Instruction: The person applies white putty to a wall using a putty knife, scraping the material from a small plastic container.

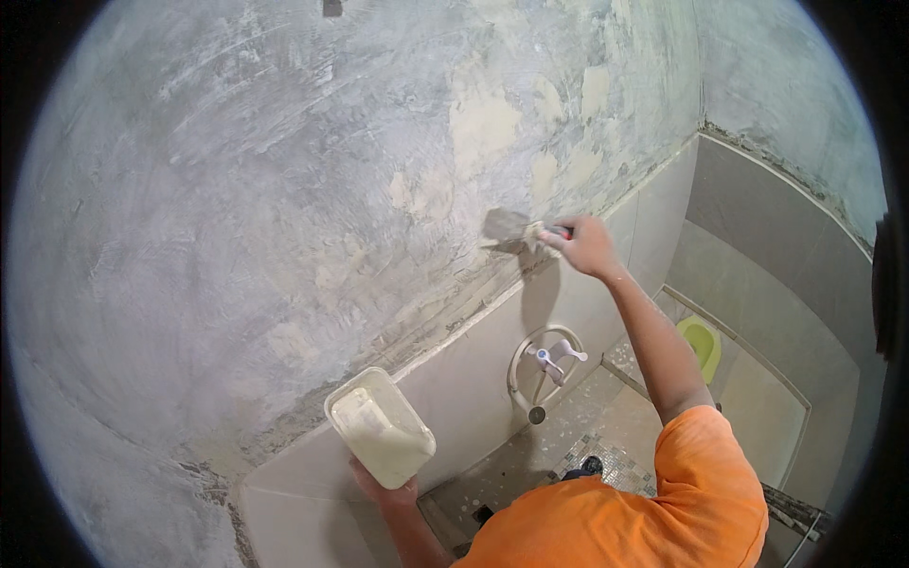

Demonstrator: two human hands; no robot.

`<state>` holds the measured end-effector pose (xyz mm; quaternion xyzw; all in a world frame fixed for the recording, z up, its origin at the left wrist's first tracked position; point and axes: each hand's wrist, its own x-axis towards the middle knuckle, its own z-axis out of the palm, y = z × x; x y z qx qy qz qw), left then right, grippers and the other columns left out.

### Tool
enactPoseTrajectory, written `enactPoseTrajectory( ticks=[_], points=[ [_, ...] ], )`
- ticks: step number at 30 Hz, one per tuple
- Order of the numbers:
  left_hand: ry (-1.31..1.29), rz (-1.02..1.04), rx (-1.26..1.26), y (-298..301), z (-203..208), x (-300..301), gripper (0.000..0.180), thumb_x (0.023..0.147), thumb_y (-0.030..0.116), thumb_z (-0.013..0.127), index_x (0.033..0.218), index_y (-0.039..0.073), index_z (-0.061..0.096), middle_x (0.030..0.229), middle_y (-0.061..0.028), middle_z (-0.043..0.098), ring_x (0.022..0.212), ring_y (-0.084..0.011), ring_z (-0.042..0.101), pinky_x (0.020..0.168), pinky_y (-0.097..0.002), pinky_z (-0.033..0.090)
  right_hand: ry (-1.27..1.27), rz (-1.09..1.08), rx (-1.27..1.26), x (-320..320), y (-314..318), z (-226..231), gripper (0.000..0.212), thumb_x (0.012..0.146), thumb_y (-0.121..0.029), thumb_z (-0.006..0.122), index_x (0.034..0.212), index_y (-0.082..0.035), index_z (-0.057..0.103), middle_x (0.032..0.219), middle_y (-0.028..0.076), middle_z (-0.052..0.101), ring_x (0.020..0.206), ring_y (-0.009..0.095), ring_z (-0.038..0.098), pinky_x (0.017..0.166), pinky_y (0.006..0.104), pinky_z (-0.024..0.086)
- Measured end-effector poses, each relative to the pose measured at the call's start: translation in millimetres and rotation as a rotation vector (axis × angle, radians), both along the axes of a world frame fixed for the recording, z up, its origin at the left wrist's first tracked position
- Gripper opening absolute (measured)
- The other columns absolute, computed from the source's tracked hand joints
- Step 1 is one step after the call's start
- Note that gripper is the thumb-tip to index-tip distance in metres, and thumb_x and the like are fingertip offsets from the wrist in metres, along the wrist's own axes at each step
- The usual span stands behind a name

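Note:
My right hand [589, 248] is closed around the handle of a putty knife [506, 225], its wide blade against or very near the plastered wall [284, 189], just above the tile edge. Pale paste sticks to the knife where blade and handle meet. Lower down, my left hand [386, 487] supports a white rectangular plastic tub [417, 454] from beneath, its fingers partly hidden behind the tub. Cream-coloured putty [367, 417] lies inside, heaped toward one end. Fresh cream patches [485, 123] show on the grey wall above the knife.
Grey tiles [653, 227] line the lower wall. A white tap [551, 362] with a looped hose juts out below my right forearm. Farther right, a yellow-green squat toilet pan [699, 343] is set into the floor. Mosaic tiles [615, 459] lie near my feet.

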<state>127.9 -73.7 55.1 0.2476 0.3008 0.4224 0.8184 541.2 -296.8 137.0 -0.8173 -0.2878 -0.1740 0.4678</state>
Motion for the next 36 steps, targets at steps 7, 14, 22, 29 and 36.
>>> enactPoseTrajectory(
  ticks=[7,14,22,29,36],
  points=[
    [-0.08,-0.324,0.39,13.9,-55.7,1.6,0.057,0.105,0.046,0.046,0.147,0.008,0.049,0.137,-0.0096,0.06,0.119,-0.0268,0.065,0.095,-0.048,0.059,0.407,-0.237,0.54,-55.5,-55.1,-55.0,0.041,0.095,-0.036,0.072,0.076,0.0,0.065,0.062,-0.001,0.054,0.056,0.013,0.042,0.054,0.0341,0.037],
    [-0.059,-0.522,0.209,-25.3,-11.0,57.2,0.058,0.108,0.047,0.041,0.151,0.008,0.045,0.14,-0.0107,0.059,0.125,-0.0285,0.061,0.108,-0.0452,0.051,0.752,0.198,0.273,-190.7,-79.4,-82.2,0.022,0.09,-0.023,0.076,0.092,-0.001,0.074,0.07,-0.003,0.058,0.061,0.007,0.05,0.056,0.0276,0.04],
    [-0.001,-0.681,0.32,-50.1,14.6,145.0,0.062,0.107,0.044,0.049,0.154,0.005,0.04,0.143,-0.0162,0.057,0.129,-0.0324,0.06,0.108,-0.049,0.05,0.519,0.153,0.299,-235.4,-138.6,-25.2,0.037,0.084,-0.01,0.076,0.117,0.001,0.065,0.086,0.008,0.072,0.076,0.013,0.065,0.072,0.0311,0.052],
    [-0.001,-0.845,0.37,-112.4,-11.5,221.4,0.064,0.107,0.047,0.048,0.153,0.003,0.039,0.142,-0.0184,0.058,0.128,-0.0329,0.061,0.107,-0.0484,0.051,0.516,0.182,0.182,-234.1,-199.8,-57.6,0.039,0.084,-0.006,0.074,0.121,-0.001,0.065,0.099,0.016,0.075,0.084,0.02,0.071,0.078,0.0315,0.054],
    [-0.012,-0.909,0.116,-169.3,-40.5,279.1,0.069,0.103,0.055,0.051,0.15,0.004,0.044,0.14,-0.0176,0.059,0.122,-0.0342,0.064,0.102,-0.0497,0.055,0.36,0.032,0.167,-191.6,-234.9,-50.3,0.039,0.085,-0.004,0.071,0.124,0.001,0.067,0.104,0.019,0.074,0.09,0.026,0.073,0.084,0.0322,0.054]
  ],
)
